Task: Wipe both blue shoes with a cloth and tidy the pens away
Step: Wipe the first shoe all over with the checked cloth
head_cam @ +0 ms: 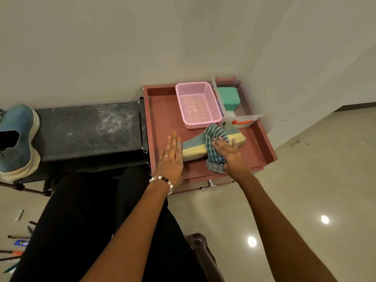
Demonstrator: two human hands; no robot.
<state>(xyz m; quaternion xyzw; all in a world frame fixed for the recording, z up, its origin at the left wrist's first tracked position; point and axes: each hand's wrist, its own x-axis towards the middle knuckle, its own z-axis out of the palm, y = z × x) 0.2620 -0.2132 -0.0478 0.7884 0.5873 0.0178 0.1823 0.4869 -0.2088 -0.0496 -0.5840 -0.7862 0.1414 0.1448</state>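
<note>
A blue fabric shoe with a cream sole (195, 146) lies on its side in a reddish-brown tray-topped cabinet (162, 110). The right hand (227, 151), fingers extended, presses a green-and-white checked cloth (215, 139) against its middle. The left hand (172, 157), flat and released, braces the shoe's end at 9 o'clock. A pink perforated plastic basket (198, 104) stands at 12 o'clock. The second blue shoe (17, 141) rests on a black bench (87, 129), far toward 9 o'clock. Scattered pens (14, 253) lie on the floor at 8 o'clock.
</note>
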